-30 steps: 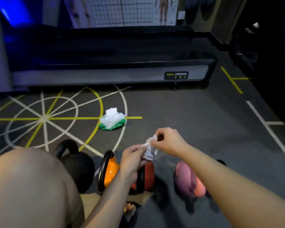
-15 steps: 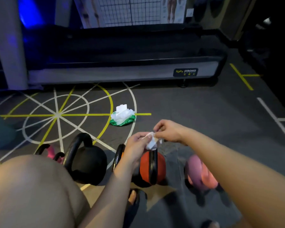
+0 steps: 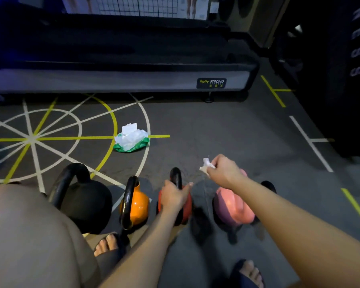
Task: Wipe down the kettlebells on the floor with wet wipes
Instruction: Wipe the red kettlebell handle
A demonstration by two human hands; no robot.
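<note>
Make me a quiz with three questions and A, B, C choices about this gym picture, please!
1. Where is the wipes pack?
A) on the floor
B) on the treadmill
C) in a hand

2. What colour is the kettlebell whose handle the left hand grips?
A) black
B) red
C) pink

3. What is the right hand doing?
A) lying flat
B) gripping a handle
C) pinching a wipe

Answers:
1. A, the pack sits on the floor with nobody touching it.
2. B, its red body shows beside the fingers.
3. C, the white wipe sticks out of its fingertips.

Left hand (image 3: pixel 175 197) grips the red kettlebell (image 3: pixel 187 207); right hand (image 3: pixel 224 173) pinches a wipe (image 3: pixel 205 165)
</note>
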